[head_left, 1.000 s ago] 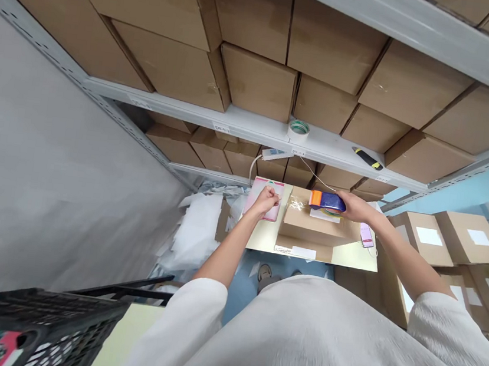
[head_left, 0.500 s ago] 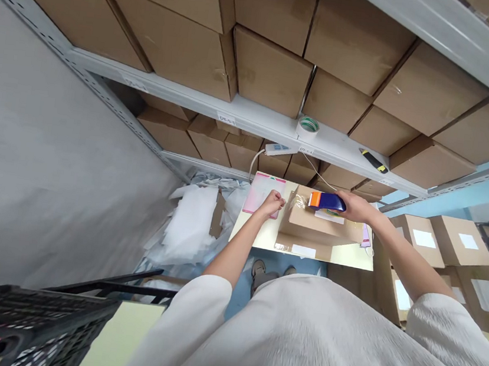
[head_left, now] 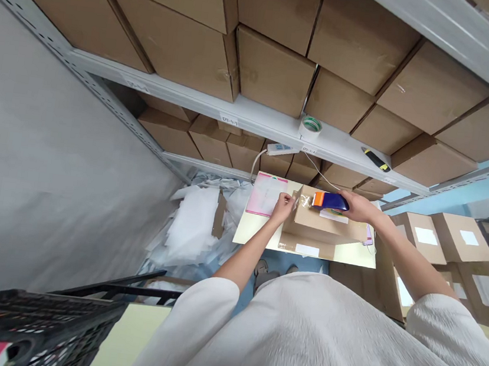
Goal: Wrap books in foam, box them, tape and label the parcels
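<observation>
Holding tape dispenser over box: right hand. Left hand, grip narrow, at edge.

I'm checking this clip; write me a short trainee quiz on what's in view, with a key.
1. True or false: the right hand holds the blue-and-orange tape dispenser.
2. Which lies on the shelf with the yellow-and-black cutter? A) a black crate B) a roll of tape C) a shoe
3. Fill in: the pink-edged sheet lies to the person's ____ of the box on the table.

Key: 1 true; 2 B; 3 left.
</observation>
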`<action>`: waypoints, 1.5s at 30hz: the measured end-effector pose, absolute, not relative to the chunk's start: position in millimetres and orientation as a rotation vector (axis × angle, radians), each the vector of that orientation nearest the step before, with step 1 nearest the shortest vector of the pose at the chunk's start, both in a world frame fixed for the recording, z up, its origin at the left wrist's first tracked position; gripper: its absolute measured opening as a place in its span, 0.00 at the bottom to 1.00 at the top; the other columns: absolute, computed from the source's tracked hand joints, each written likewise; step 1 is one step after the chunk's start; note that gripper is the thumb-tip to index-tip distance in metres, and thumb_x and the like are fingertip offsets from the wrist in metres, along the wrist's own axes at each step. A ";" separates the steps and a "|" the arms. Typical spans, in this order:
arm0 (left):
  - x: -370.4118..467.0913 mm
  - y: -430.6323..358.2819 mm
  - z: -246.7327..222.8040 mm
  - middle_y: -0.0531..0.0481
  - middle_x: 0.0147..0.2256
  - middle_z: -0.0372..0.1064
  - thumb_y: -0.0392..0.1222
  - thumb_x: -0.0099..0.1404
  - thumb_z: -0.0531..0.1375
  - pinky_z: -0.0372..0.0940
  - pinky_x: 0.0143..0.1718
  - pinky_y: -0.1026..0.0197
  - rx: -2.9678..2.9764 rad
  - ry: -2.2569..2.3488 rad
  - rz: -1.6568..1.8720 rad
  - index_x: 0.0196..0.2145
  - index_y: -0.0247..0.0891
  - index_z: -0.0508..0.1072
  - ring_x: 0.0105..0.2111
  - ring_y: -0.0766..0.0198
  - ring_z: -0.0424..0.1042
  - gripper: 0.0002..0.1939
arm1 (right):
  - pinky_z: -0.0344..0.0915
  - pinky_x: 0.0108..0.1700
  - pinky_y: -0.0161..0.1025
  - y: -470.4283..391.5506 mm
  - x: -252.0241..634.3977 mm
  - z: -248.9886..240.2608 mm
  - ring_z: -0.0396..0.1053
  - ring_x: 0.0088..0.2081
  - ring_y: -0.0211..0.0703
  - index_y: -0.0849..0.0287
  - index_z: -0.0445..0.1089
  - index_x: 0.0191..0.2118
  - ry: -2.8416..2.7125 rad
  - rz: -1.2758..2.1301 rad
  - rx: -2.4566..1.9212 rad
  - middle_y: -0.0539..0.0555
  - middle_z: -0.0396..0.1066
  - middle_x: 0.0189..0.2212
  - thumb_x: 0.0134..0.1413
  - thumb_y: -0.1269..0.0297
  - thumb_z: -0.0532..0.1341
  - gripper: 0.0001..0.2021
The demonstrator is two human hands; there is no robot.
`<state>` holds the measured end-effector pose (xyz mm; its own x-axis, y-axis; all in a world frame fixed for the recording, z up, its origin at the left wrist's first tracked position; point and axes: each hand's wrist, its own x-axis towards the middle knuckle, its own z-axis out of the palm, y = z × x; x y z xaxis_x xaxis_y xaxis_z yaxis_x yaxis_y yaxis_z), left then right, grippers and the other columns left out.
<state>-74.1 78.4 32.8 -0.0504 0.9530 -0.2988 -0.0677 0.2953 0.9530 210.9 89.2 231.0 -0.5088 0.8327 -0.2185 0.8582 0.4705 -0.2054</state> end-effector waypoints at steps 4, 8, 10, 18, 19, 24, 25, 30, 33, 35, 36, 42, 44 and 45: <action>-73.3 74.2 37.7 0.50 0.40 0.70 0.39 0.65 0.70 0.65 0.52 0.58 0.872 1.302 1.004 0.39 0.43 0.66 0.43 0.58 0.72 0.14 | 0.74 0.51 0.50 86.9 210.2 229.2 0.79 0.53 0.64 0.52 0.70 0.63 2.605 -0.462 1.547 0.63 0.79 0.56 0.62 0.57 0.72 0.27; -74.8 68.9 52.1 0.46 0.44 0.73 0.33 0.64 0.66 0.66 0.57 0.54 0.993 1.347 1.100 0.40 0.43 0.68 0.47 0.55 0.74 0.11 | 0.74 0.52 0.51 82.6 213.2 228.0 0.79 0.52 0.63 0.54 0.68 0.63 2.642 -0.489 1.589 0.65 0.78 0.56 0.62 0.57 0.71 0.27; -72.7 67.8 65.0 0.43 0.51 0.75 0.33 0.65 0.64 0.65 0.61 0.52 1.146 1.238 1.221 0.45 0.44 0.71 0.54 0.53 0.75 0.12 | 0.75 0.53 0.53 81.1 216.6 227.6 0.79 0.52 0.62 0.55 0.70 0.61 2.667 -0.509 1.595 0.65 0.77 0.55 0.62 0.57 0.71 0.25; -58.1 64.1 80.4 0.32 0.72 0.65 0.43 0.64 0.71 0.55 0.75 0.40 1.638 1.008 1.030 0.71 0.42 0.63 0.74 0.41 0.62 0.41 | 0.74 0.54 0.51 81.3 227.6 220.5 0.79 0.52 0.60 0.52 0.71 0.62 2.768 -0.625 1.575 0.61 0.80 0.54 0.61 0.55 0.72 0.26; -58.4 63.4 77.2 0.31 0.73 0.63 0.46 0.63 0.73 0.52 0.77 0.39 1.708 1.031 0.989 0.73 0.41 0.61 0.76 0.40 0.58 0.45 | 0.74 0.53 0.50 81.5 227.1 220.0 0.80 0.51 0.59 0.52 0.71 0.62 2.742 -0.606 1.577 0.61 0.80 0.53 0.61 0.55 0.73 0.26; -63.2 64.6 68.7 0.31 0.79 0.51 0.56 0.69 0.69 0.45 0.80 0.39 2.010 1.140 0.695 0.80 0.38 0.49 0.81 0.42 0.46 0.53 | 0.70 0.46 0.43 83.3 222.3 225.5 0.80 0.48 0.58 0.54 0.70 0.56 2.536 -0.507 1.564 0.62 0.81 0.52 0.63 0.53 0.72 0.21; -63.9 65.5 69.1 0.31 0.79 0.49 0.58 0.70 0.68 0.45 0.80 0.39 2.048 1.161 0.643 0.80 0.38 0.47 0.81 0.42 0.45 0.53 | 0.69 0.45 0.42 83.2 222.9 227.7 0.80 0.48 0.57 0.54 0.70 0.55 2.505 -0.503 1.568 0.62 0.81 0.52 0.64 0.52 0.72 0.20; -67.1 68.2 72.4 0.31 0.80 0.46 0.64 0.73 0.63 0.46 0.79 0.39 2.139 1.236 0.489 0.81 0.38 0.45 0.81 0.40 0.45 0.53 | 0.65 0.42 0.40 76.7 249.9 237.2 0.79 0.47 0.54 0.53 0.68 0.50 2.469 -0.504 1.573 0.61 0.80 0.50 0.65 0.51 0.70 0.17; -68.6 69.2 73.1 0.32 0.81 0.45 0.66 0.74 0.61 0.45 0.79 0.38 2.170 1.247 0.428 0.82 0.38 0.43 0.81 0.40 0.44 0.53 | 0.64 0.39 0.39 68.1 285.2 239.4 0.77 0.43 0.52 0.53 0.67 0.48 2.463 -0.526 1.583 0.60 0.80 0.48 0.64 0.52 0.70 0.16; -69.1 70.0 73.8 0.32 0.81 0.45 0.67 0.75 0.60 0.45 0.79 0.38 2.192 1.256 0.396 0.82 0.38 0.43 0.81 0.40 0.43 0.53 | 0.63 0.37 0.39 61.4 312.0 239.7 0.77 0.40 0.51 0.53 0.67 0.47 2.442 -0.535 1.622 0.59 0.80 0.46 0.62 0.53 0.70 0.16; -69.3 70.4 74.2 0.32 0.81 0.46 0.68 0.75 0.59 0.45 0.79 0.38 2.204 1.262 0.383 0.82 0.38 0.43 0.81 0.40 0.43 0.53 | 0.63 0.37 0.39 58.0 325.4 239.6 0.76 0.40 0.50 0.53 0.67 0.47 2.434 -0.534 1.643 0.58 0.79 0.45 0.62 0.54 0.70 0.16; -72.0 73.7 76.2 0.34 0.81 0.45 0.70 0.76 0.56 0.46 0.79 0.38 2.261 1.313 0.277 0.82 0.39 0.47 0.82 0.40 0.43 0.50 | 0.63 0.36 0.38 42.6 400.6 230.3 0.76 0.38 0.48 0.53 0.67 0.48 2.390 -0.535 1.729 0.58 0.78 0.45 0.60 0.55 0.70 0.17; -73.3 75.2 76.1 0.35 0.81 0.45 0.70 0.76 0.55 0.45 0.79 0.37 2.282 1.315 0.248 0.82 0.40 0.46 0.82 0.41 0.43 0.50 | 0.64 0.37 0.38 38.5 425.4 222.1 0.76 0.38 0.49 0.52 0.67 0.49 2.366 -0.542 1.745 0.57 0.78 0.45 0.60 0.53 0.69 0.17; -73.8 75.9 75.9 0.35 0.81 0.45 0.70 0.76 0.55 0.45 0.79 0.37 2.290 1.316 0.234 0.82 0.40 0.46 0.81 0.41 0.43 0.50 | 0.64 0.37 0.39 36.2 438.1 217.4 0.76 0.39 0.50 0.52 0.67 0.48 2.360 -0.540 1.755 0.57 0.78 0.44 0.60 0.52 0.69 0.17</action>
<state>-73.8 75.9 75.9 0.5215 0.8485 -0.0900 0.7656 -0.4187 0.4885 438.1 36.2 217.4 -0.3036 0.8939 -0.3299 0.9484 0.2503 -0.1947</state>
